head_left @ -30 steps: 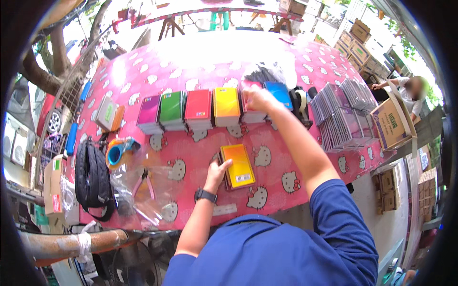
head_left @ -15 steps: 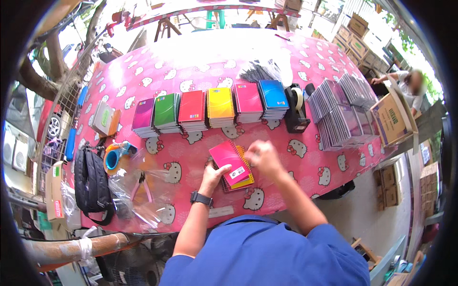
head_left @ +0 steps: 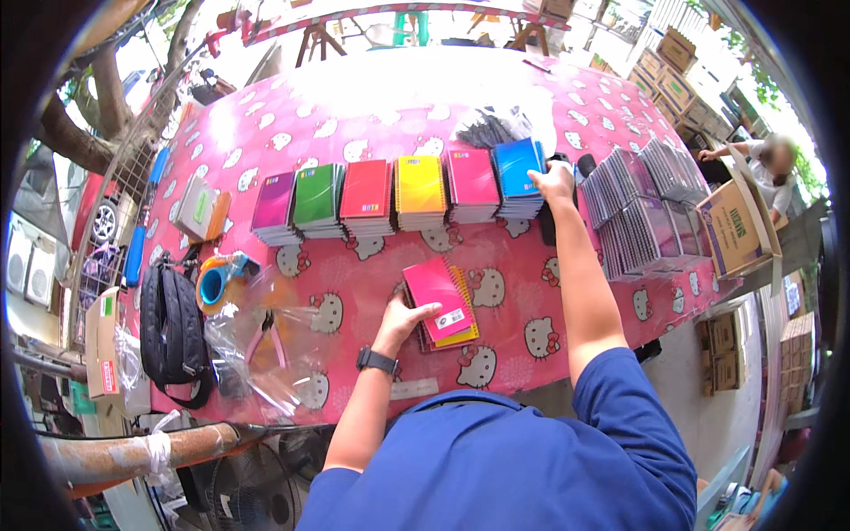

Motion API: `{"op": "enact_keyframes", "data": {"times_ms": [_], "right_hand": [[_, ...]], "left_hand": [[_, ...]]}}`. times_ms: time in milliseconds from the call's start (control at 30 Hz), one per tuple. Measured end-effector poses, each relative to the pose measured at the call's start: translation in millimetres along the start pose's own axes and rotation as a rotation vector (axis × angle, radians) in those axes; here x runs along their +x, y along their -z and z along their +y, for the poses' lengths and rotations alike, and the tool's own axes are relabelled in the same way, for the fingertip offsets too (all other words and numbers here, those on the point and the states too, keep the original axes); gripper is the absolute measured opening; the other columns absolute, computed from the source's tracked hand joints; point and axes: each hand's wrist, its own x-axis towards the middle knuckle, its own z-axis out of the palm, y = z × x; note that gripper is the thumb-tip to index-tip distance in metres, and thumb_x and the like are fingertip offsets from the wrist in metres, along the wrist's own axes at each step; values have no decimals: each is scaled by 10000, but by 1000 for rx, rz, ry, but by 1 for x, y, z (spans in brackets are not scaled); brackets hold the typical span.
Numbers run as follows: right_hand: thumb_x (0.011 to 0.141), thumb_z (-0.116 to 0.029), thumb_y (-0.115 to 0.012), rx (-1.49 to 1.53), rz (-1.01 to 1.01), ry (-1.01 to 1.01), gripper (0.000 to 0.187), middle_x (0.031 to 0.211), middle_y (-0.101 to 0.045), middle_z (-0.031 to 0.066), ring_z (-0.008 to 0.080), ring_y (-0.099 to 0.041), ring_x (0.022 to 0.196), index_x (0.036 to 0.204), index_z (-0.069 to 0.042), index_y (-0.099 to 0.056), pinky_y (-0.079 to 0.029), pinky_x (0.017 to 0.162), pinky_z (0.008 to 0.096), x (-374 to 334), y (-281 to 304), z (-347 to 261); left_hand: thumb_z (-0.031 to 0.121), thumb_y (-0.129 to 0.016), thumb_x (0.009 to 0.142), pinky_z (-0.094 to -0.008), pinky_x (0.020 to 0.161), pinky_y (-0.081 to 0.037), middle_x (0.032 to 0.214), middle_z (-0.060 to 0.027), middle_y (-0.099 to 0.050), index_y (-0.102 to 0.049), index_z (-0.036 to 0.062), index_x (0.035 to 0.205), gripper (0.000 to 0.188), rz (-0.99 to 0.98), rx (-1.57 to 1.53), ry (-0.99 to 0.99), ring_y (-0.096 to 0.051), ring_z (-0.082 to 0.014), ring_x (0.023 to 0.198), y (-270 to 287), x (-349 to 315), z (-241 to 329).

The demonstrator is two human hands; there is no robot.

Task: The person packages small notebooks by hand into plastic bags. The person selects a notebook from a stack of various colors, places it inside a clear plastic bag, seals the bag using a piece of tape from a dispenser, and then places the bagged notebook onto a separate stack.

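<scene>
My left hand [head_left: 403, 325] grips a small pile of spiral notebooks low in the middle of the table. A pink notebook [head_left: 434, 296] lies on top, back cover up with a white label, and a yellow notebook [head_left: 462, 335] shows beneath it. My right hand [head_left: 554, 181] reaches to the blue notebook [head_left: 519, 166] on top of the rightmost stack, thumb on its cover and fingers at its right edge. Left of it stand stacks topped by a pink notebook [head_left: 471, 175], a yellow one [head_left: 419, 184], a red one [head_left: 367, 188], a green one [head_left: 317, 191] and a purple one [head_left: 273, 198].
Behind my right hand sits a black tape dispenser [head_left: 547, 223], partly hidden. Plastic-wrapped notebook packs [head_left: 624, 208] are piled at the right, by a cardboard box [head_left: 733, 217] and another person [head_left: 768, 181]. At the left lie a black bag [head_left: 171, 327], tape rolls [head_left: 212, 285] and pink-handled pliers [head_left: 266, 339].
My right hand has moved from beside the held pile, up and right to the blue stack. My left hand still holds its pile. The view has shifted slightly.
</scene>
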Motion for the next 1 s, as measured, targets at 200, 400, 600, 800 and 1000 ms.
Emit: {"op": "enact_keyframes", "data": {"times_ms": [200, 400, 600, 800, 1000], "right_hand": [[701, -12, -687, 665, 147, 618, 195, 852, -607, 50, 192, -563, 780, 872, -78, -621, -459, 685, 314, -125, 13, -93], [746, 47, -560, 612, -505, 585, 424, 1163, -559, 88, 284, -450, 1142, 1126, -124, -635, -366, 975, 368, -229, -30, -49], [710, -100, -766, 1147, -620, 116, 1020, 1344, -368, 132, 205, -393, 1221, 1447, -115, -61, -347, 1007, 334, -246, -8, -66], [585, -12, -764, 1279, -846, 122, 1010, 1355, -389, 83, 196, -357, 1273, 1424, -124, -213, -297, 1058, 347, -242, 3, -58], [577, 9, -642, 1242, -753, 186, 731, 1138, -493, 58, 159, -460, 1106, 1248, -92, -371, -358, 973, 295, -249, -11, -65]], "left_hand": [[608, -543, 802, -346, 904, -436, 1113, -126, -601, -490, -4, 1219, 742, 187, 64, 74, -569, -236, 1036, 24, -3, -18], [499, -614, 813, -345, 834, -484, 1082, -65, -596, -497, 55, 1208, 605, -58, -288, 255, -588, -180, 956, 17, -7, 5], [71, -814, 613, -321, 884, -464, 1114, -83, -560, -389, 47, 1215, 737, -48, 37, -247, -533, -163, 1051, -16, -23, 32], [-10, -789, 559, -315, 918, -434, 1144, -68, -485, -343, 99, 1231, 814, -103, -81, -297, -490, -173, 1076, -24, -33, 22], [14, -775, 537, -323, 895, -423, 1077, -72, -465, -338, 93, 1169, 772, 107, 77, -394, -489, -184, 1019, -33, -36, 4]]}}
